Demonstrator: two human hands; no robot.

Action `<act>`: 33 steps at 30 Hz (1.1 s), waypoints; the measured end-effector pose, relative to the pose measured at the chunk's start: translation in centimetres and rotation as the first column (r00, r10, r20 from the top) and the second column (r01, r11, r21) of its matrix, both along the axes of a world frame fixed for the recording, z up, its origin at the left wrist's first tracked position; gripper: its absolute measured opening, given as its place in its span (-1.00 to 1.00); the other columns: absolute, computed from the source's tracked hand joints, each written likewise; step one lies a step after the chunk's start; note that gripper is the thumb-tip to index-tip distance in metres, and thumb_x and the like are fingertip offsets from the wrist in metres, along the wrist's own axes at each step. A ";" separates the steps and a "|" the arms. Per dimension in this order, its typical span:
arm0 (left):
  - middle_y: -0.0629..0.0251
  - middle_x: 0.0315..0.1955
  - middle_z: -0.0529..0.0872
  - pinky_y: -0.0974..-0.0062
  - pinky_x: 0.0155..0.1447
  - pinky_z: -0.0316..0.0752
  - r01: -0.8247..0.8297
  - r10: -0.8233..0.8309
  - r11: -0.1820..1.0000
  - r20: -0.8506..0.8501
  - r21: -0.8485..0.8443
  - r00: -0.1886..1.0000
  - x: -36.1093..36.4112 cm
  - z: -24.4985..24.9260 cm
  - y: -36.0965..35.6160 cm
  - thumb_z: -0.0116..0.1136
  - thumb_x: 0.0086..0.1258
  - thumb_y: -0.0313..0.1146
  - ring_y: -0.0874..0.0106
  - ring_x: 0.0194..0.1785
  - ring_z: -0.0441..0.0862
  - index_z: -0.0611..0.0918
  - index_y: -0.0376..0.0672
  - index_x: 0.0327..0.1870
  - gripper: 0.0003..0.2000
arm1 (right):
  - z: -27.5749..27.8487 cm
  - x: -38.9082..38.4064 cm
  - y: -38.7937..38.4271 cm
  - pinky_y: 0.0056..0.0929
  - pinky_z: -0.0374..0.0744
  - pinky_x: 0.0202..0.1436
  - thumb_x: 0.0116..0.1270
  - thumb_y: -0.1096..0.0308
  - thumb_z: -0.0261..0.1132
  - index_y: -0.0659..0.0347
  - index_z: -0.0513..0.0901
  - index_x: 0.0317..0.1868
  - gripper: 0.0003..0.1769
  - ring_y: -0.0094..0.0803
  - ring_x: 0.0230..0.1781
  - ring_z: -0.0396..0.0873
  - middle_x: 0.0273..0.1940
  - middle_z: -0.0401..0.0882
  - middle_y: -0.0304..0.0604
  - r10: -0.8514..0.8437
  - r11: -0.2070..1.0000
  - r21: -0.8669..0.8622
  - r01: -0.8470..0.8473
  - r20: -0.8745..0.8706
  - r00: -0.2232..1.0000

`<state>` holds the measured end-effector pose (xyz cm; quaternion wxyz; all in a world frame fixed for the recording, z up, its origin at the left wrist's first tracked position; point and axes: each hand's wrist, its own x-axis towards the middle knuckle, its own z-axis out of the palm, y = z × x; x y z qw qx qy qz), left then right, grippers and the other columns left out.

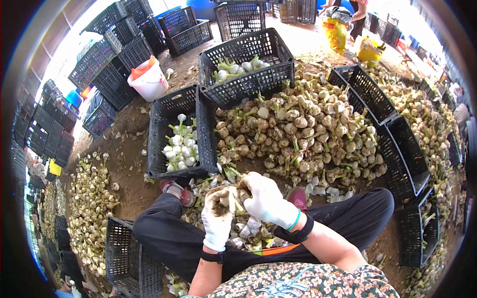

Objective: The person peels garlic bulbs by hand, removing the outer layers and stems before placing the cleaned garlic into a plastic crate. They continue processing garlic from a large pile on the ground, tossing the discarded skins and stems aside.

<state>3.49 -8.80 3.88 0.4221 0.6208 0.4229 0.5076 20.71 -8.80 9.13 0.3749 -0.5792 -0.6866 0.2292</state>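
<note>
the left grip (217,221), in a white glove, is closed around a garlic bulb (232,196); the gloved right grip (266,198) clamps the same bulb from the other side. the bulb is held above the lap, between the knees, over loose skins (248,231). just ahead lies a heap of unpeeled garlic (298,129). to its left a black crate (159,119) holds white cleaned bulbs (181,146).
</note>
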 end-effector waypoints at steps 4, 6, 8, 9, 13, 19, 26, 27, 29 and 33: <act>0.22 0.09 0.62 0.45 0.25 0.50 0.112 0.028 0.936 0.385 -0.335 0.923 -0.2 0.4 -0.7 0.21 0.26 -0.71 0.36 0.14 0.60 0.51 -0.24 0.15 -0.58 | -0.7 0.2 0.3 -0.26 0.56 -0.11 0.09 0.54 0.19 0.36 0.58 -0.10 -0.69 -0.08 -0.24 0.61 -0.29 0.60 0.06 0.013 1.000 -0.017 -0.014 -0.086 0.996; 0.23 0.09 0.63 0.43 0.26 0.51 0.187 0.056 0.911 0.559 -0.368 0.828 0.0 0.6 -0.6 0.24 0.26 -0.68 0.37 0.15 0.60 0.51 -0.23 0.17 -0.57 | -1.2 0.2 0.6 -0.32 0.54 -0.13 0.15 0.53 0.18 0.38 0.57 -0.10 -0.73 -0.23 -0.26 0.57 -0.31 0.59 -0.01 -0.007 0.979 -0.197 -0.058 -0.315 0.949; 0.22 0.09 0.63 0.43 0.26 0.51 0.168 0.067 0.923 0.576 -0.345 0.815 0.6 1.1 -0.7 0.24 0.29 -0.66 0.38 0.15 0.60 0.51 -0.23 0.18 -0.58 | -1.6 0.2 0.7 -0.39 0.51 -0.15 0.20 0.52 0.17 0.39 0.56 -0.11 -0.77 -0.38 -0.29 0.53 -0.34 0.57 -0.09 -0.067 0.925 -0.352 -0.142 -0.520 0.851; 0.21 0.10 0.63 0.42 0.25 0.52 0.151 0.077 0.933 0.593 -0.326 0.802 0.9 1.3 -0.7 0.24 0.31 -0.64 0.39 0.14 0.60 0.51 -0.24 0.19 -0.59 | -1.7 0.2 0.5 -0.43 0.50 -0.16 0.24 0.51 0.17 0.40 0.55 -0.11 -0.79 -0.45 -0.28 0.47 -0.34 0.55 -0.14 -0.078 0.915 -0.360 -0.181 -0.597 0.798; 0.20 0.01 0.68 0.43 0.23 0.53 0.065 0.220 0.909 0.606 -0.412 0.764 1.0 1.1 -0.3 0.23 0.36 -0.58 0.38 0.09 0.64 0.57 -0.26 0.11 -0.69 | -2.0 -0.5 -0.3 -0.42 0.50 -0.16 0.27 0.50 0.17 0.39 0.55 -0.11 -0.80 -0.47 -0.29 0.45 -0.34 0.55 -0.11 -0.020 0.942 -0.304 -0.144 -0.477 0.879; 0.02 0.08 0.66 0.20 0.25 0.53 0.302 0.145 0.887 0.832 -0.349 0.536 0.8 0.8 -0.2 0.18 0.43 -0.50 0.18 0.12 0.64 0.60 -0.30 0.06 -0.77 | -4.1 -0.4 0.0 -0.27 0.56 -0.09 0.24 0.47 0.23 0.34 0.55 -0.10 -0.78 -0.11 -0.23 0.61 -0.24 0.60 0.11 -0.176 0.973 -0.193 0.125 -0.273 0.946; -0.02 0.16 0.60 0.21 0.30 0.49 0.397 0.118 0.875 0.919 -0.276 0.377 1.0 -1.1 1.0 0.17 0.45 -0.43 0.16 0.20 0.58 0.59 -0.27 0.09 -0.75 | -4.4 -0.2 0.2 -0.45 0.57 -0.15 0.31 0.40 0.31 0.35 0.55 -0.05 -0.74 -0.39 -0.26 0.63 -0.21 0.61 -0.15 -0.354 0.845 -0.500 -0.188 -0.789 0.503; 0.01 0.18 0.59 0.22 0.30 0.48 0.376 0.093 0.889 0.907 -0.262 0.411 1.1 -1.1 1.1 0.15 0.47 -0.43 0.19 0.20 0.58 0.58 -0.27 0.12 -0.74 | -3.2 -0.1 -0.1 -0.50 0.56 -0.15 0.33 0.37 0.34 0.36 0.56 -0.06 -0.73 -0.48 -0.26 0.61 -0.21 0.61 -0.20 -0.412 0.823 -0.460 -0.333 -0.887 0.207; 0.04 0.19 0.58 0.24 0.30 0.48 0.360 0.075 0.897 0.892 -0.255 0.445 1.4 -1.3 0.8 0.13 0.49 -0.43 0.22 0.20 0.58 0.57 -0.27 0.14 -0.74 | -2.7 -0.3 -0.1 -0.55 0.55 -0.14 0.32 0.40 0.37 0.36 0.57 -0.10 -0.76 -0.56 -0.24 0.57 -0.25 0.63 -0.22 -0.366 0.838 -0.464 -0.288 -0.869 0.334; 0.16 0.12 0.62 0.29 0.28 0.50 0.259 0.197 0.863 0.762 -0.433 0.618 2.7 -0.2 0.4 0.08 0.53 -0.42 0.30 0.14 0.59 0.53 -0.25 0.21 -0.71 | -4.4 -0.1 0.3 -0.58 0.54 -0.17 0.28 0.57 0.37 0.32 0.57 -0.12 -0.81 -0.63 -0.24 0.53 -0.28 0.63 -0.27 -0.174 0.955 -0.285 -0.080 -0.761 0.625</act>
